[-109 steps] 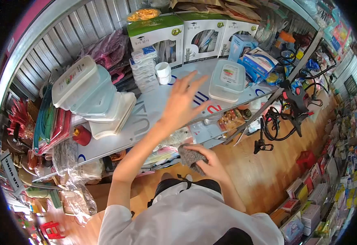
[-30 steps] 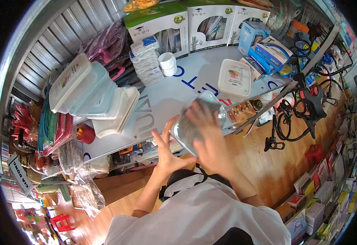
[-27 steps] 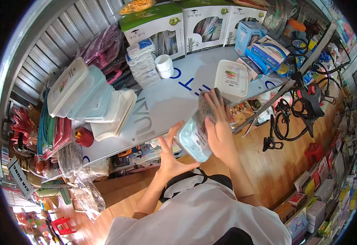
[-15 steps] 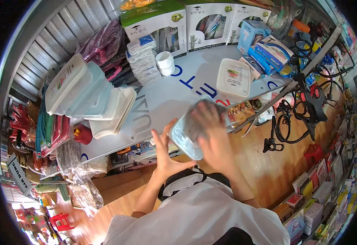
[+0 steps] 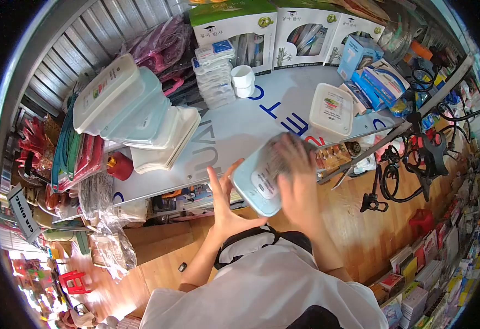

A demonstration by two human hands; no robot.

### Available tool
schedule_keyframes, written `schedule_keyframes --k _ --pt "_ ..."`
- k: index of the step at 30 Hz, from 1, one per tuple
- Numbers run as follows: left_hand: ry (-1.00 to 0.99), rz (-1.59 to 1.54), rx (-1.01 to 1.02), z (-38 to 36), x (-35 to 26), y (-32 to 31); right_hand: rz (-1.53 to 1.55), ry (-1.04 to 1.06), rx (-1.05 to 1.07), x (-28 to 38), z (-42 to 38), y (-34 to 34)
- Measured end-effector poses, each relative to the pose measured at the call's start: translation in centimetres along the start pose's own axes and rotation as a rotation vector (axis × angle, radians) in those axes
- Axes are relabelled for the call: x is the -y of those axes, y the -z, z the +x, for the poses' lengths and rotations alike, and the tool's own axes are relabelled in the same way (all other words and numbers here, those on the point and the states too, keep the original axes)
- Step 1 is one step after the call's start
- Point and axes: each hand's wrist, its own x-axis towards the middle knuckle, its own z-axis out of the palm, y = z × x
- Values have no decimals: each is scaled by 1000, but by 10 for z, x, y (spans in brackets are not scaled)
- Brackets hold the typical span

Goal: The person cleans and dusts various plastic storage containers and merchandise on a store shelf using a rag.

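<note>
In front of my body is a plastic food container [image 5: 253, 172] with a light-blue tint and a white oval label on its lid. My left hand [image 5: 226, 205] grips it by the near left edge, thumb and fingers spread around the corner. Over the lid's far right part, my right hand [image 5: 298, 183] presses a dark grey cloth [image 5: 286, 141]; hand and cloth are blurred by motion. Just beyond, a white-lidded container [image 5: 332, 109] sits on the grey shelf [image 5: 207, 142]. Several similar containers [image 5: 122, 107] are stacked, leaning, at the left.
Green-and-white toothbrush boxes [image 5: 306, 38] line the back. Before them are small clear packs [image 5: 213, 74] and white cups [image 5: 243, 81]. Blue boxes [image 5: 380, 82] stand at the right, near a metal post [image 5: 396, 131] and a black cable-hung holder [image 5: 429, 159]. A red bottle [image 5: 120, 166] is at the left.
The cloth has shifted towards the lid's far right, so the oval label now shows. The view has swung slightly, and shelf goods appear further right. My left hand keeps its grip.
</note>
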Motion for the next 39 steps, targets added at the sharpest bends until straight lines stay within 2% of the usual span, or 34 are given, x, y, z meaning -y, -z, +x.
schedule_keyframes --k 1,4,7,8,9,10,13,14,17,18,21,24,26,27,29,33,34,37,38,39 --pt "-4 -4 20 -1 -1 0 -11 -13 -62 -13 8 2" --pt "-19 58 129 -7 -7 5 293 -435 -66 -27 15 8" --pt "-62 73 221 -7 -9 14 211 -227 90 -25 25 19" --pt "-95 84 251 -5 -11 18 133 -117 70 -18 28 18" --pt "-126 94 283 -2 -15 23 136 -125 121 -11 29 22" --pt "-17 114 286 2 -28 29 139 -133 172 -4 31 27" --pt "14 0 313 2 -23 44 150 -142 232 10 30 32" --pt "3 -166 251 -3 -17 42 154 -141 237 13 29 31" --pt "-52 -288 78 -7 -13 41 236 -179 191 25 19 25" --pt "-105 -251 -41 -1 -17 39 338 -269 189 28 15 22" --pt "27 -310 -220 -10 8 52 633 -514 165 34 5 7" --pt "336 -647 -398 -4 -4 58 923 -756 107 37 -6 -18" --pt "462 -883 -421 1 -11 65 1282 -766 125 41 -10 -21" --pt "492 -891 -478 2 -11 65 1458 -763 139 43 -12 -22" --pt "552 -911 -600 3 -11 60 1559 -675 13 59 -17 -35" --pt "463 -757 -410 -2 -4 62 1725 -608 -169 76 -10 -43" --pt "494 -760 -359 -5 -4 62 1846 -595 -164 76 -8 -42" --pt "552 -876 -289 -13 -17 50 1672 -560 -117 75 3 -54" --pt "504 -871 -305 -14 -23 47 1839 -554 -136 69 2 -61" --pt "540 -854 -332 -14 -21 49 1899 -583 -168 64 1 -69"
